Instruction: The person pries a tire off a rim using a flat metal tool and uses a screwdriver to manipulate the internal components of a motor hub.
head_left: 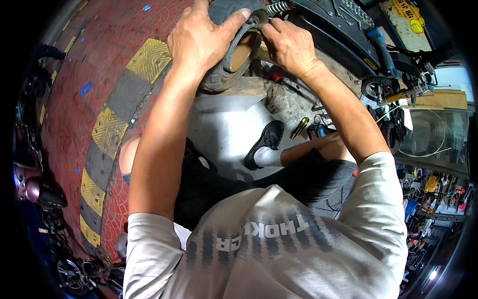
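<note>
Basically, scooter tyre (215, 82) at 12 o'clock; left hand (203, 41) clasps it, thumb stretched across, seemingly to steady it; right hand (291, 44) pinches its edge toward 1 o'clock, likely for leverage.

Repair workshop, worn tyre (216, 80), utility knife (299, 128), small wheel (378, 89), crowded clutter (430, 184)
</note>
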Demonstrator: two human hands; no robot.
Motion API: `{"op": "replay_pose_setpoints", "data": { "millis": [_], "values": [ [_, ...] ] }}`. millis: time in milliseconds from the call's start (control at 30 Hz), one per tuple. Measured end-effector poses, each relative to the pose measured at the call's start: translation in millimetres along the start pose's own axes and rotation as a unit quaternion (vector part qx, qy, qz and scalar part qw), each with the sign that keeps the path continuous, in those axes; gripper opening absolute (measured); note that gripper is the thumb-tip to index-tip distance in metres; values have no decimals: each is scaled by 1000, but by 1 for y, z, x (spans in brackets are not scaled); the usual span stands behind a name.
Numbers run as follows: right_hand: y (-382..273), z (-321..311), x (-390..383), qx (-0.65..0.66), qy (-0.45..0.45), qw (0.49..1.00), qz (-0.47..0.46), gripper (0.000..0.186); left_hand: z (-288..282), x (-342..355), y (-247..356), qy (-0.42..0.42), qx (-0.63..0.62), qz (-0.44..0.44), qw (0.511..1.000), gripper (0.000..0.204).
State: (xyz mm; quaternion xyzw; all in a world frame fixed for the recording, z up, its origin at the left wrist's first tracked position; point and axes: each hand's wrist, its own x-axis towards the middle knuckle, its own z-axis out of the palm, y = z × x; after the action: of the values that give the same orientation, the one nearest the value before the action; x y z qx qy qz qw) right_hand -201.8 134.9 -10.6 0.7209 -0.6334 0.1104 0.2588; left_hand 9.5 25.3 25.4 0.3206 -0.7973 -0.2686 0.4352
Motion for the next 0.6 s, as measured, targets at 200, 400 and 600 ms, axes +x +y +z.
{"op": "replay_pose_setpoints", "data": {
  "millis": [200, 400, 600],
  "values": [
    [-4, 25, -4, 29, -60, 994, 89, 20, 0, 1, -4, -3, -7, 0, 1000, 67],
    [-23, 24, 0, 108, -159, 953, 235, 26, 0, 1, -3, -12, -48, -10, 999, 67],
    [-21, 36, -2, 233, -231, 887, 324, 42, -1, -1, 6, -17, -16, -36, 999, 66]
  ]
}}
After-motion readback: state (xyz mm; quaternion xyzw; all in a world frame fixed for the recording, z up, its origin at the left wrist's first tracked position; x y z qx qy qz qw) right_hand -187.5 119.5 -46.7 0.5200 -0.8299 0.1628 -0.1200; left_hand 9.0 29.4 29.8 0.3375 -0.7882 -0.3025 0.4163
